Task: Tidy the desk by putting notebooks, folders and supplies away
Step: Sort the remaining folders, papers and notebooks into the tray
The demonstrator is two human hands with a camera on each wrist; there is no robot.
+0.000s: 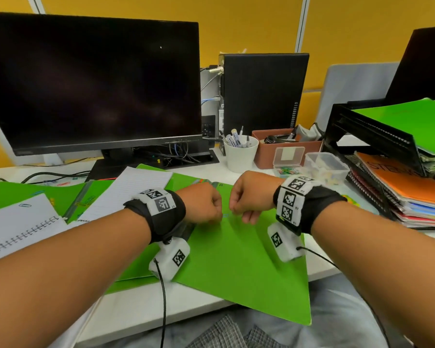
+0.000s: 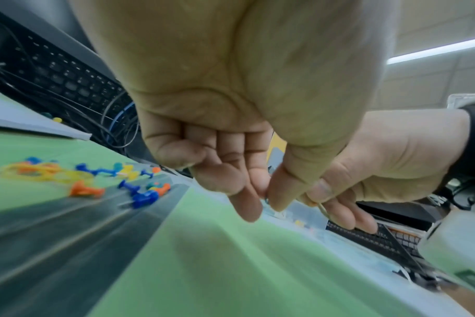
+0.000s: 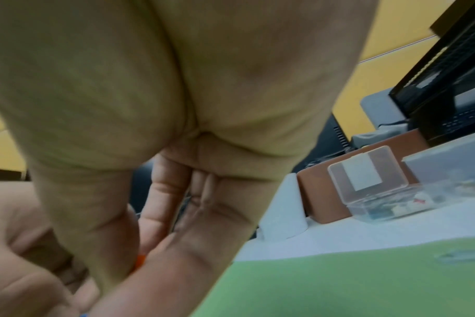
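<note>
Both of my hands are curled up close together over the green folder. On my left hand the thumb and pointer finger come together at the tips, but I cannot tell what small thing they pinch. My right hand is just beside it, almost touching, with its fingers curled too. Something thin and pale sticks out by those fingers in the left wrist view, and a bit of orange shows by them in the right wrist view. I cannot tell what either one is.

The green folder lies flat on the white desk and its near corner hangs over the edge. Colored push pins and rubber bands lie spread out on a folder to my left. An open spiral notebook sits further left. A small clear box with its lid up stands past my right hand, next to a white cup of pens and a brown box. The black tray rack on my right holds stacked notebooks and green folders. A dark monitor stands at the back.
</note>
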